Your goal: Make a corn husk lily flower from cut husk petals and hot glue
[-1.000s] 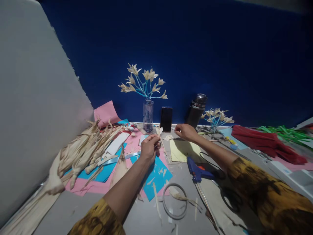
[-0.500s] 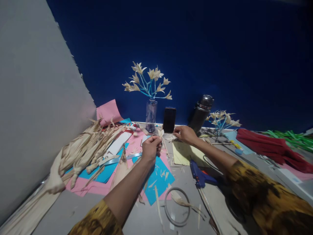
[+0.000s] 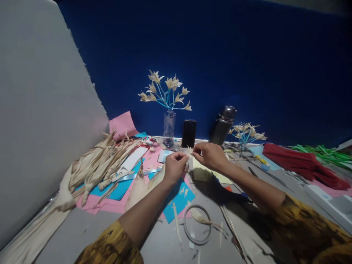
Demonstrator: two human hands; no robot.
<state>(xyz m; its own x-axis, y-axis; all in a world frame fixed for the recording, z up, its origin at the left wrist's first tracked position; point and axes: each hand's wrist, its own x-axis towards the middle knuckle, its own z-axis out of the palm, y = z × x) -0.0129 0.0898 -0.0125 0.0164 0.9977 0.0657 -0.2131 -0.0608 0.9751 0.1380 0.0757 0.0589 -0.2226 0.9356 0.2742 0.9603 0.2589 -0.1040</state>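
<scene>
Near the middle of the table, my left hand (image 3: 176, 167) pinches a small cream husk flower (image 3: 189, 151). My right hand (image 3: 210, 156) has its thumb and forefinger closed at the flower's right side, nearly meeting the left fingertips. Whether the right fingers grip a petal or a separate piece is too small to tell. Behind the hands stands a clear glass vase (image 3: 169, 130) with husk flowers (image 3: 172, 83) on blue stems. A dark phone (image 3: 189, 133) stands upright beside the vase. The glue gun (image 3: 220, 187) lies under my right forearm, partly hidden.
Dried husks (image 3: 93, 165) are heaped on pink and blue paper (image 3: 178, 201) at the left. A grey ring (image 3: 197, 224) lies in front. A dark flask (image 3: 222, 126), a second flower bunch (image 3: 246, 134), red cloth (image 3: 302, 165) and green strips (image 3: 324, 156) are at the right.
My right hand has moved from the pale pieces over the yellow paper to the flower in my left hand. The left hand has shifted slightly right, and the view has shifted a little.
</scene>
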